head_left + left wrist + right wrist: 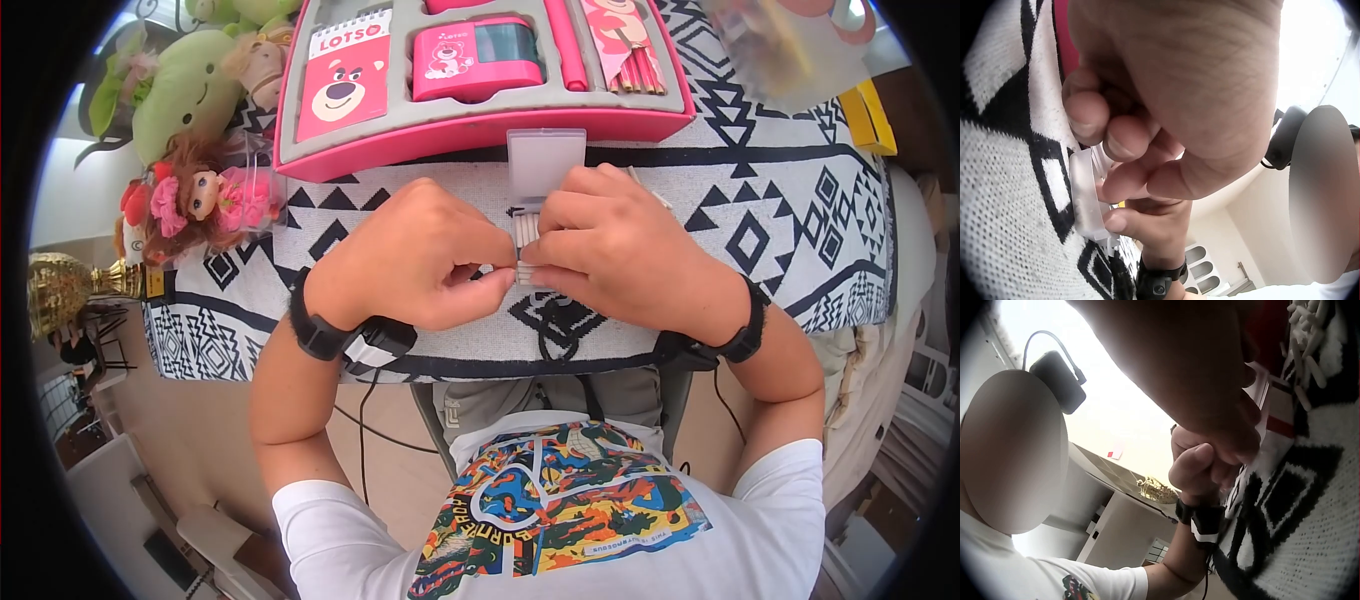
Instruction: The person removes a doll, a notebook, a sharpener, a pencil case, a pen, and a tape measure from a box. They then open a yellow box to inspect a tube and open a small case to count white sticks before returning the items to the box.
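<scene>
A small clear plastic box stands with its lid (546, 165) raised, and white sticks (530, 228) lie inside. My left hand (425, 255) is curled at the box's left side, thumb and forefinger pinching at the stick ends; its fingers cover most of what is held. From the right, my right hand (610, 235) grips the box, its fingers bent over the near part. In the left wrist view the box's clear wall (1087, 200) shows beside both hands. More white sticks (1310, 347) lie loose on the cloth in the right wrist view.
Beyond the hands lies a large pink gift box (480, 135) with a notebook, a pink device and pencils. Dolls and plush toys (190, 95) are at the left, a gold trophy (60, 290) at the far left. A yellow box (868, 118) is at the back right. Patterned cloth covers the table.
</scene>
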`<action>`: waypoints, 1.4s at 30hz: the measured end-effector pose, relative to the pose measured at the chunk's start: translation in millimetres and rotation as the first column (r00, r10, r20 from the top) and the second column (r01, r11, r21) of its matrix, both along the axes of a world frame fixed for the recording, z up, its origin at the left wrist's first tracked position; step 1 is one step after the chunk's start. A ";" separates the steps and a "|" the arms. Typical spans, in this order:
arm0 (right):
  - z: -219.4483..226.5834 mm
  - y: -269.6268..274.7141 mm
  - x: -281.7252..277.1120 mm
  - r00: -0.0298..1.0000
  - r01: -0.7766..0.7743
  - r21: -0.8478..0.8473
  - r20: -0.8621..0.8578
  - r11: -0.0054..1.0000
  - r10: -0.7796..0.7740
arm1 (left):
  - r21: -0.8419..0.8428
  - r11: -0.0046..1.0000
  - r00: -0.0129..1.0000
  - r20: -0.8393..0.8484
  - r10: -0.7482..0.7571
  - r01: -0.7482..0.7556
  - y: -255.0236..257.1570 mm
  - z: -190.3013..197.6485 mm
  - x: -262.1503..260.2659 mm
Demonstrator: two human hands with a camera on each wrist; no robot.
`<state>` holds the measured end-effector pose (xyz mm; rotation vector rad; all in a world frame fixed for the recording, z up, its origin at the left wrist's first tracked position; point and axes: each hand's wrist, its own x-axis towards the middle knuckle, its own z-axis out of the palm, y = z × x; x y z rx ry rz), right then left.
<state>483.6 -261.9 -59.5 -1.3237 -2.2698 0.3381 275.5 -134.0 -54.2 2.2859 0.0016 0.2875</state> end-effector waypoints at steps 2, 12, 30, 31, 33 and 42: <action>2.3 2.6 5.1 0.994 -0.014 0.063 -0.103 0.998 0.021 | -0.012 1.000 0.999 0.032 0.003 -0.002 -0.2 -1.5 0.9; 32.8 0.2 41.6 0.962 0.255 -0.101 -0.072 0.962 -0.262 | 0.095 0.995 0.991 -0.129 0.030 -0.018 -12.2 8.0 6.1; 31.1 -0.1 37.0 0.962 0.246 -0.262 -0.053 0.933 -0.268 | -0.024 0.998 0.995 -0.092 0.049 -0.052 -3.5 2.4 2.3; 34.3 -0.7 35.5 0.948 0.247 -0.287 -0.125 0.926 -0.291 | -0.021 0.999 0.997 -0.066 0.040 -0.042 -2.2 1.1 1.8; 34.6 -1.9 30.7 0.950 0.212 -0.247 -0.173 0.945 -0.259 | -0.016 0.999 0.999 -0.039 0.032 -0.032 -0.3 0.0 1.0; -1.9 3.4 3.6 0.984 0.032 0.001 -0.177 0.999 -0.032 | -0.034 0.999 1.000 0.005 0.015 -0.015 -1.7 -1.4 1.0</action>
